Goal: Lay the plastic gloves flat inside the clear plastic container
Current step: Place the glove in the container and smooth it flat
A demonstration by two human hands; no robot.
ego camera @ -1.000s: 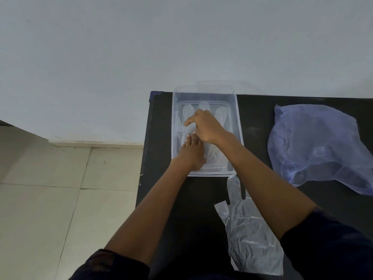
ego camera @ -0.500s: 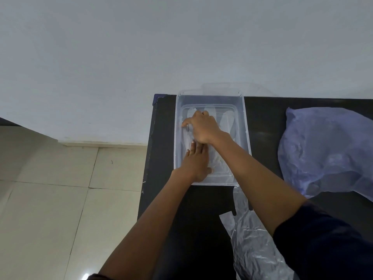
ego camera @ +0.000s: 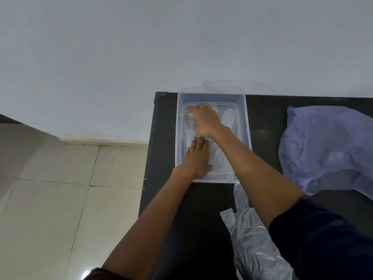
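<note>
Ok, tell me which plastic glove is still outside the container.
The clear glove lying on the black table just in front of the container; the other glove lies inside, under both hands.

A plain indoor room, home or office I cannot tell: a black counter (ego camera: 201, 209) is standing against a bare white wall (ego camera: 141, 47), pale floor tiles (ego camera: 50, 199) lying beside it.

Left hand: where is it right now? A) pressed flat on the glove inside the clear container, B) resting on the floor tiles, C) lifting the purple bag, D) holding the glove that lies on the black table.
A: the left hand lies palm down on the glove inside the clear container, nearer than the right hand.
</note>
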